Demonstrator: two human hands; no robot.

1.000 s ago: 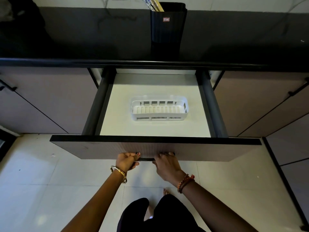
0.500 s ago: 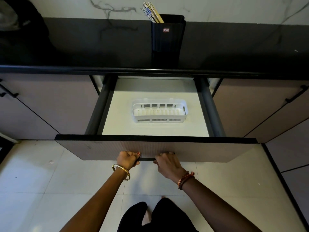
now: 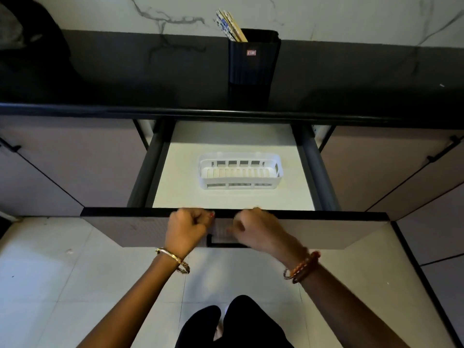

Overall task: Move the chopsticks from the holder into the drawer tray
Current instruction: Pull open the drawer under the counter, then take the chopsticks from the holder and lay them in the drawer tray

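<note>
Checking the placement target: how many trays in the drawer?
1. A white slotted tray sits mid-drawer, right of centre. The drawer's rear runs under the counter, so more could be hidden.

Chopsticks (image 3: 229, 25) upright in black holder (image 3: 252, 64); white tray (image 3: 241, 174) in drawer (image 3: 351, 229)

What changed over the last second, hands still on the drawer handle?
Both hands have let go of the handle and risen to the drawer front's top edge: left hand, right hand, fingers curled. Drawer open as before; tray and chopsticks in holder unmoved.
</note>
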